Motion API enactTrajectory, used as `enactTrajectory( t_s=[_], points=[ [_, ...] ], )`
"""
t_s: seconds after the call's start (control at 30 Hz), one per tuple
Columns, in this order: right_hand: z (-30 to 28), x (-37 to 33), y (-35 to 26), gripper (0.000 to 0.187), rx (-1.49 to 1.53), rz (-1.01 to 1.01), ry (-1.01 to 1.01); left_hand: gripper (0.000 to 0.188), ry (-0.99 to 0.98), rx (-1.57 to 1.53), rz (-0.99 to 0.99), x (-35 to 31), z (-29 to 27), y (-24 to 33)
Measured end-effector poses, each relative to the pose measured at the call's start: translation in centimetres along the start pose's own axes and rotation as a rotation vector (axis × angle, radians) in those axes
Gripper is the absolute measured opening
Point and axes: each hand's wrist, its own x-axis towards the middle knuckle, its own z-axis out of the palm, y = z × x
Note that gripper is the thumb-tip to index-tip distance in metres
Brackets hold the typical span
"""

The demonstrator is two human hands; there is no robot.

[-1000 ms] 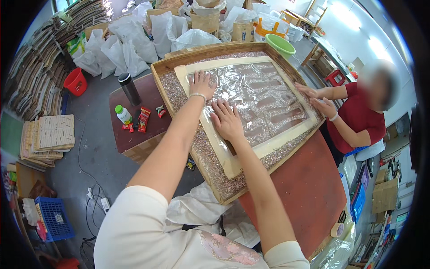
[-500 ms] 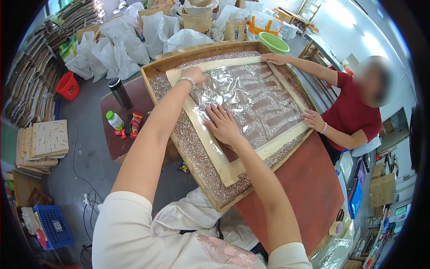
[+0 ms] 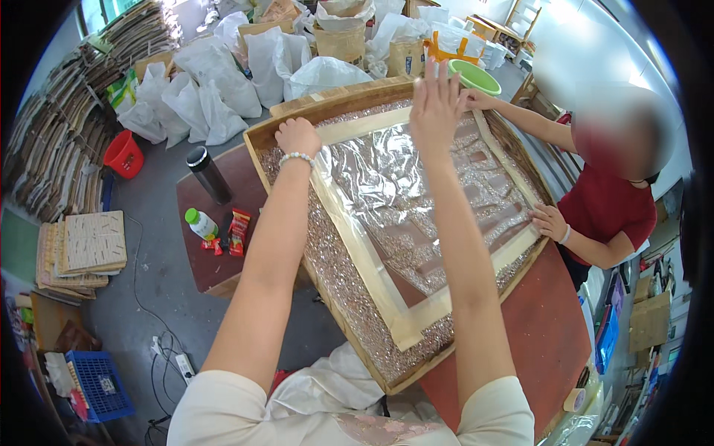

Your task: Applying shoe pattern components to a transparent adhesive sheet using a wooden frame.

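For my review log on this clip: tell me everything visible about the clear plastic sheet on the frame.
The clear plastic sheet is thin, glossy and crinkled, with bright glare. It lies flat over a pale wooden inner frame inside a larger wooden tray filled with fine gravel-like grains; brownish shapes show through it. The left hand rests near its far left corner, the right hand at its far edge. Another person's hands touch the right side and far corner.

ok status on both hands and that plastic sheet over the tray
Left hand fisted on far left corner of pale wooden inner frame. Right hand open, over far edge of clear crinkled plastic sheet. Co-worker's hands on right edge.
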Motion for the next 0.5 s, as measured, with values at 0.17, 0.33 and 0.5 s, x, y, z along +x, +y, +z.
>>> enactTrajectory(
  t_s=[0.17, 0.33, 0.5],
  points=[
    [7.0, -10.9, 4.2, 0.057, -0.165, 0.190, -0.762, 0.028, -0.139, -0.126, -0.075, -0.2, -1.1, 0.8],
    [3.5, -8.1, 4.9, 0.064, -0.007, 0.206, -0.703, 0.024, -0.057, -0.135, -0.053, 0.1, -2.3, 0.4],
    [-3.7, -16.6, 4.5, 0.062, -0.233, 0.321, -0.511, 0.022, 0.029, -0.249, 0.005, -0.2, -2.9, 1.6]
  ],
)
